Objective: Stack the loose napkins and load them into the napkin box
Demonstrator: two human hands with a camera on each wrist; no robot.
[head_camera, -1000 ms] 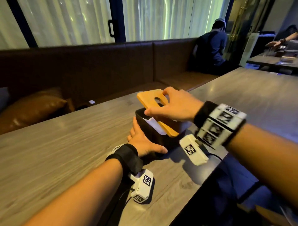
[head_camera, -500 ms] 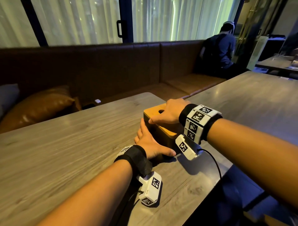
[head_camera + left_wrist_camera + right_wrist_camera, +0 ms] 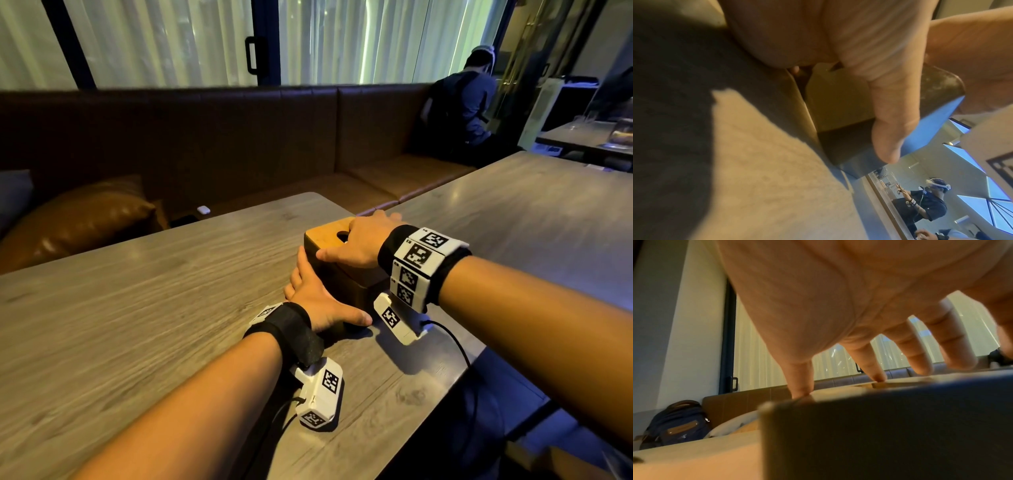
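The napkin box [image 3: 346, 286] is a dark box standing near the table's right edge. Its wooden lid [image 3: 325, 233], with an oval hole, lies flat on top. My right hand [image 3: 356, 243] presses down on the lid with spread, nearly straight fingers; in the right wrist view its fingertips [image 3: 800, 391] touch the lid [image 3: 838, 391] above the dark wall [image 3: 879, 426]. My left hand [image 3: 317, 296] rests against the box's left side, fingers straight, with the thumb [image 3: 890, 129] lying along the near wall [image 3: 844, 146]. No napkins show.
The grey wood table [image 3: 154, 308] ends just right of the box at an edge [image 3: 479, 353]. A second table [image 3: 531, 222] stands to the right. Behind are a brown bench [image 3: 342, 144], a cushion [image 3: 78, 219], a small white case [image 3: 203, 209] and a seated person [image 3: 469, 102].
My right hand has lowered the tilted wooden lid onto the box, covering the white napkins that showed inside. My left hand has stayed against the box's side.
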